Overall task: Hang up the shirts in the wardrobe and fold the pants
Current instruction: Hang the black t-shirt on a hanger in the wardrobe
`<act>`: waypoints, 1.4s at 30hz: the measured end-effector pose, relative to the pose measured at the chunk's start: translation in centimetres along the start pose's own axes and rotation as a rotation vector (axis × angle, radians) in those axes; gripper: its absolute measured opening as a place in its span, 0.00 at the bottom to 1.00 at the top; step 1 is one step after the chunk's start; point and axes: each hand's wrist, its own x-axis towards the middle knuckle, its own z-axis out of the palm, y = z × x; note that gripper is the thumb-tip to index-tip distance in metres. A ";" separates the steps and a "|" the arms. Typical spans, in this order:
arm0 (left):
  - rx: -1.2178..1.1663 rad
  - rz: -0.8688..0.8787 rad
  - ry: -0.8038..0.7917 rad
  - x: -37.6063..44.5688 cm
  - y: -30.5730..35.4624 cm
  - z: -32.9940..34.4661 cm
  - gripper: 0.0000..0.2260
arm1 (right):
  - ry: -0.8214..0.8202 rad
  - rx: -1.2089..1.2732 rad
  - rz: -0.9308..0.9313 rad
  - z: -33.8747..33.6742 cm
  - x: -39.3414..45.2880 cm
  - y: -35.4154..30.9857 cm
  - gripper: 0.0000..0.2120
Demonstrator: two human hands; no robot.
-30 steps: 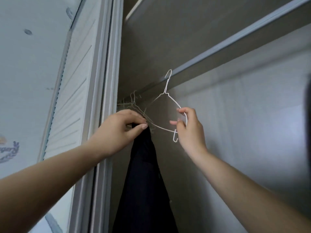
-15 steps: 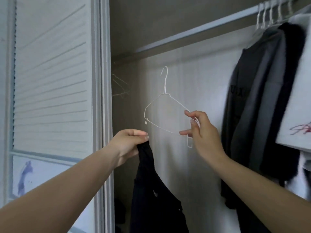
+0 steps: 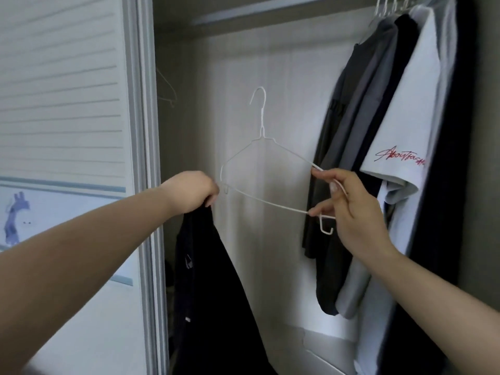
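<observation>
My right hand (image 3: 349,209) pinches the right end of a thin white wire hanger (image 3: 262,147), held upright in mid-air in front of the wardrobe's pale back wall, clear of the rail. My left hand (image 3: 193,190) grips the top of a dark garment (image 3: 213,293) that hangs straight down below it, just left of the hanger's left tip. The wardrobe rail (image 3: 259,10) runs across the top.
Several shirts, grey, black and white (image 3: 400,125), hang on hangers at the right of the rail. A spare wire hanger (image 3: 167,90) hangs in the dark left corner. The louvred wardrobe door (image 3: 62,104) stands at the left.
The hanger has come off the rail and moved down and right with my right hand. My left hand has lowered with the dark garment. The view has dropped and turned right.
</observation>
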 end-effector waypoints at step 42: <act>-1.336 -0.260 0.190 0.9 4.3 -3.6 0.08 | -0.179 0.083 -0.033 -1.6 -4.2 -1.6 0.19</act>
